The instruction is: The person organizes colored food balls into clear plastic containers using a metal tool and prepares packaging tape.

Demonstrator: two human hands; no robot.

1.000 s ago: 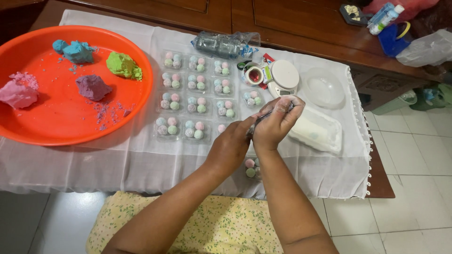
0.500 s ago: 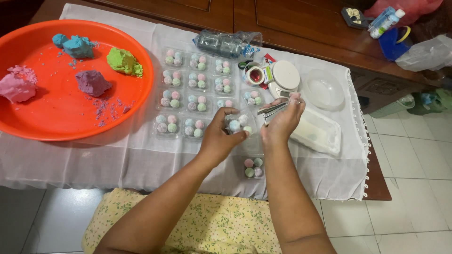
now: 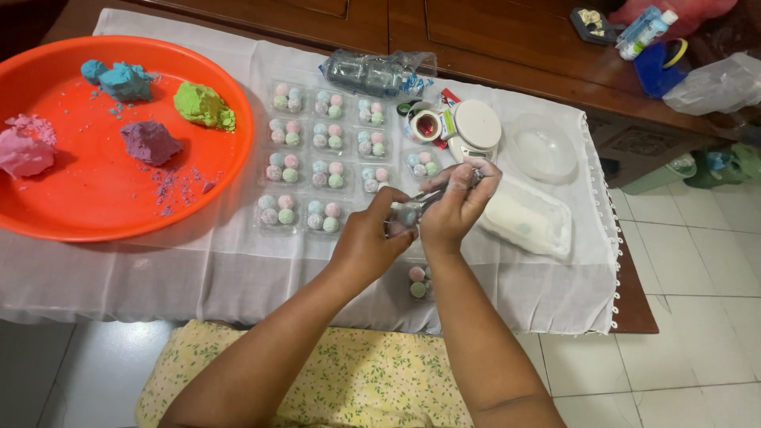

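Observation:
My left hand (image 3: 371,239) holds a small clear plastic pack (image 3: 407,214) of pastel balls just above the white cloth (image 3: 238,269). My right hand (image 3: 461,200) meets it from the right and grips a thin metal tool (image 3: 434,195) that looks like a stapler, set against the pack's edge. Several rows of the same filled packs (image 3: 317,150) lie on the cloth behind my hands. One more pack (image 3: 418,281) lies near the front edge, below my wrists.
A big orange tray (image 3: 103,202) at the left holds blue (image 3: 119,79), green (image 3: 202,105), purple (image 3: 151,143) and pink (image 3: 22,152) dough lumps. A white scale (image 3: 477,127), tape roll (image 3: 425,125), clear bowl (image 3: 544,147), lidded clear box (image 3: 529,219) and bundle of empty packs (image 3: 374,73) lie nearby.
Half a second ago my hands were slightly apart, the left holding the pack. Now they have come together again, with the tool against the pack.

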